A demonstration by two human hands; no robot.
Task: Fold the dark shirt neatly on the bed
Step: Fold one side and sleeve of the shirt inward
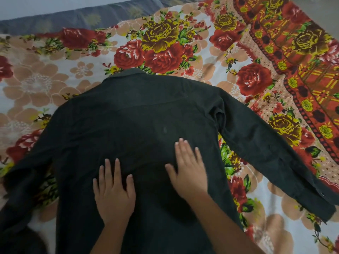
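Dark shirt [139, 116] spread on the bed [55, 74]

It lies back side up, sleeves out to both sides. The left hand [114, 197] and right hand [189, 171] press flat on its back.

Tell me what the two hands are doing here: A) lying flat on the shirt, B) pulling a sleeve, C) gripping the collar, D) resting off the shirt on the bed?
A: the left hand and right hand both rest with straight fingers on the middle of the shirt, gripping nothing.
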